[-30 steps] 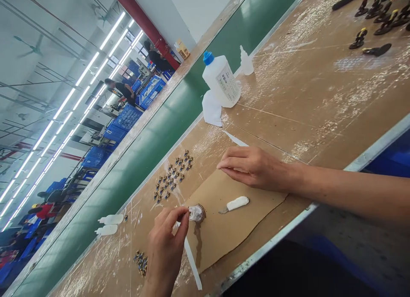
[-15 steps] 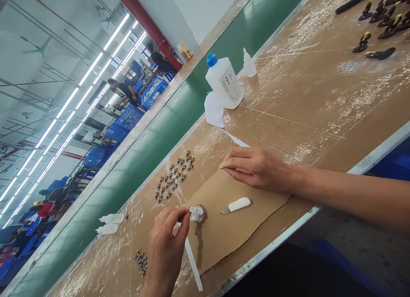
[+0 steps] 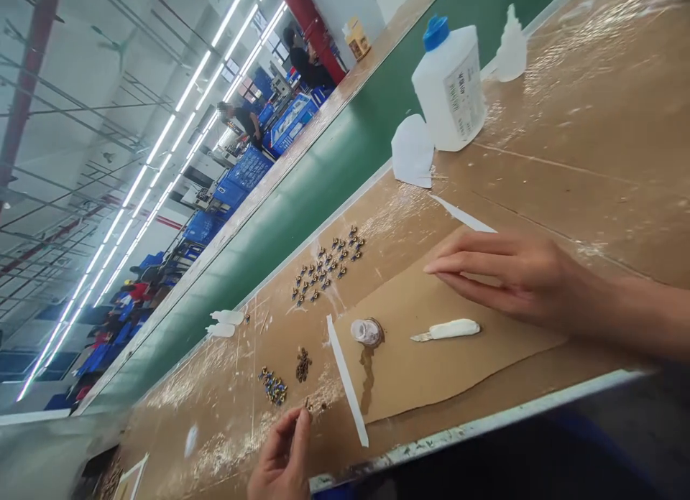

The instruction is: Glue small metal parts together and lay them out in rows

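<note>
My left hand (image 3: pixel 283 453) is low in the view, thumb and forefinger pinched together; a tiny dark bit shows at the fingertips, too small to name. Just beyond it lie a little heap of brown pieces (image 3: pixel 302 365) and a pile of small blue-and-yellow parts (image 3: pixel 272 386). My right hand (image 3: pixel 501 277) hovers above a cardboard sheet (image 3: pixel 404 385), its fingers pressed together; whatever they hold, if anything, is hidden. Between the hands, a small clear jar (image 3: pixel 366 332) with whitish content and a white-handled knife (image 3: pixel 453 329) rest on the cardboard.
Several blue-and-yellow parts (image 3: pixel 326 266) stand in rows behind the cardboard. A large white bottle with a blue cap (image 3: pixel 453 90) and a small dropper bottle (image 3: pixel 512 51) stand at the back right. Two small white bottles (image 3: pixel 223 323) lie at left. White tape (image 3: pixel 348 381) edges the cardboard.
My left hand has moved away from the jar, down towards the small brown pieces. My right hand stays closed over the cardboard. The view has turned, so the table's left part shows more.
</note>
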A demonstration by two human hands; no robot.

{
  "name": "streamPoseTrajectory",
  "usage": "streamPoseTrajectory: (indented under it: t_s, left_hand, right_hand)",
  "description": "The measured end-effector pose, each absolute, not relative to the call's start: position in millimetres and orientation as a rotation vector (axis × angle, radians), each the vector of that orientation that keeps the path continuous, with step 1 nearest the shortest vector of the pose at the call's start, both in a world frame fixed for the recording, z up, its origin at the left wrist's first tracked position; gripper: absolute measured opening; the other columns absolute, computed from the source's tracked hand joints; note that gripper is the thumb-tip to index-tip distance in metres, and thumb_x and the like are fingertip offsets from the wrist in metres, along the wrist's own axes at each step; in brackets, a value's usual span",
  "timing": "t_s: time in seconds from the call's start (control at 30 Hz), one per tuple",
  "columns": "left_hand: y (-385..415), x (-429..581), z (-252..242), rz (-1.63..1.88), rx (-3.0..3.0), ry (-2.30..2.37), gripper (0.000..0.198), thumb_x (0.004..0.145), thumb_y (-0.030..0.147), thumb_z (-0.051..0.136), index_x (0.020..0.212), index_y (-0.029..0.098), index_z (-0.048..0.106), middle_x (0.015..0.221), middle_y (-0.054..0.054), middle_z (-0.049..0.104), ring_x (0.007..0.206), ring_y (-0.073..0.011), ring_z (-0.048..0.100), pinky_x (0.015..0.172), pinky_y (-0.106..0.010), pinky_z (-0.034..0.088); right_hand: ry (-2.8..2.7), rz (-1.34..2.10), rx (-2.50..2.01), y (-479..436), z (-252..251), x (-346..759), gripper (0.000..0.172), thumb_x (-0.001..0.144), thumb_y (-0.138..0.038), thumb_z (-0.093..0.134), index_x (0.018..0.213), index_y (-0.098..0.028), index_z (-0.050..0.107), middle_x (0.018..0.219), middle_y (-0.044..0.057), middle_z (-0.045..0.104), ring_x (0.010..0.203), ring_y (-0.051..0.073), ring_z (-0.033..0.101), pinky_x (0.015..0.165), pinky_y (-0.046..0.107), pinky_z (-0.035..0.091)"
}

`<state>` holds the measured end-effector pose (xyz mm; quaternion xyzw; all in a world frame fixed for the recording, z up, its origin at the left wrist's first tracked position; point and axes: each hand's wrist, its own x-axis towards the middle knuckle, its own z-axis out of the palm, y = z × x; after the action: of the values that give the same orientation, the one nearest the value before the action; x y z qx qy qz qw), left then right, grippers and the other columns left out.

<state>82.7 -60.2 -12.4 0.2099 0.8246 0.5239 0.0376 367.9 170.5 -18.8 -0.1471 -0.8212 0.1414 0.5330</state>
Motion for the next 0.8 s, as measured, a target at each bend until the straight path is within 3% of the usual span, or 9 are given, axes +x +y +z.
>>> streamPoseTrajectory:
  t_s: [0.1, 0.3, 0.47, 0.8]
  left_hand:
    - [-67, 84, -24, 1.688, 0.592, 2.552, 0.030, 0.053, 0.036, 0.081, 0.074, 0.021, 0.069, 0.069, 0.003, 0.070, 0.066, -0.0109, 0.065, 0.065, -0.017, 0.053]
    - [-67, 83, -26, 1.472, 0.766, 2.672, 0.017, 0.063, 0.045, 0.074, 0.068, 0.031, 0.067, 0.068, 0.004, 0.071, 0.070, -0.0237, 0.070, 0.065, -0.036, 0.060]
    - [-67, 82, -26, 1.293, 0.915, 2.741, 0.009, 0.071, 0.045, 0.068, 0.070, 0.036, 0.066, 0.069, 0.008, 0.072, 0.069, -0.0227, 0.070, 0.065, -0.036, 0.060]
    - [-62, 83, -17, 1.205, 0.848, 2.774, 0.024, 0.065, 0.047, 0.071, 0.072, 0.024, 0.068, 0.068, -0.001, 0.072, 0.065, -0.0240, 0.069, 0.063, -0.035, 0.060]
  right_hand:
    - [-1.973, 0.304, -0.327, 170, -21, 366, 0.021, 0.086, -0.010, 0.056, 0.103, -0.022, 0.062, 0.087, 0.004, 0.066, 0.079, 0.012, 0.063, 0.071, 0.024, 0.053]
    - [-1.951, 0.201, -0.289, 170, -25, 365, 0.025, 0.088, -0.015, 0.055, 0.110, -0.025, 0.061, 0.086, 0.002, 0.067, 0.075, 0.011, 0.065, 0.068, 0.023, 0.056]
    - [-1.987, 0.224, -0.312, 169, -30, 365, 0.021, 0.091, -0.021, 0.052, 0.110, -0.022, 0.062, 0.090, 0.003, 0.068, 0.077, 0.010, 0.065, 0.067, 0.024, 0.057]
    - [-2.021, 0.213, -0.349, 166, -19, 366, 0.017, 0.089, -0.017, 0.055, 0.103, -0.022, 0.062, 0.085, 0.001, 0.068, 0.077, 0.010, 0.064, 0.072, 0.023, 0.056]
